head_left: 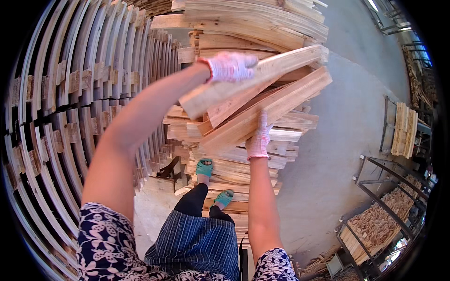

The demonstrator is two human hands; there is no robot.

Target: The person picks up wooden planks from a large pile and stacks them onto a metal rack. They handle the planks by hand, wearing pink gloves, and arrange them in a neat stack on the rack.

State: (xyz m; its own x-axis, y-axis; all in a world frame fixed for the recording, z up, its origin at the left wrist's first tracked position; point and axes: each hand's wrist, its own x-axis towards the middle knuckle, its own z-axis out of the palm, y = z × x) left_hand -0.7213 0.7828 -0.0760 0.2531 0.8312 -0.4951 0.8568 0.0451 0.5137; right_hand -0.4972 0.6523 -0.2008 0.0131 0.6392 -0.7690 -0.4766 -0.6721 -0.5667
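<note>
Both of my hands wear white and pink knit gloves. My left hand [229, 68] lies against the far side of a pale wooden board [262, 77], which slants up to the right. From the near side, my right hand [259, 136] grips a second wooden board [276, 110], its thumb on the upper face. Between these two is a reddish board [241, 100], also slanted. The three boards form a loose bunch above a pile of boards [281, 152]. Blur softens the left fingers, and part of the right hand's grip is hidden under the board.
More boards [253, 21] are stacked at the far side. Tall rows of upright slats [93, 61] fill the left. My feet, in green sandals [204, 167], stand on boards. Grey concrete floor [347, 98] stretches right, toward a metal-framed rack [375, 225] of wood pieces and a bundle of slats [404, 129].
</note>
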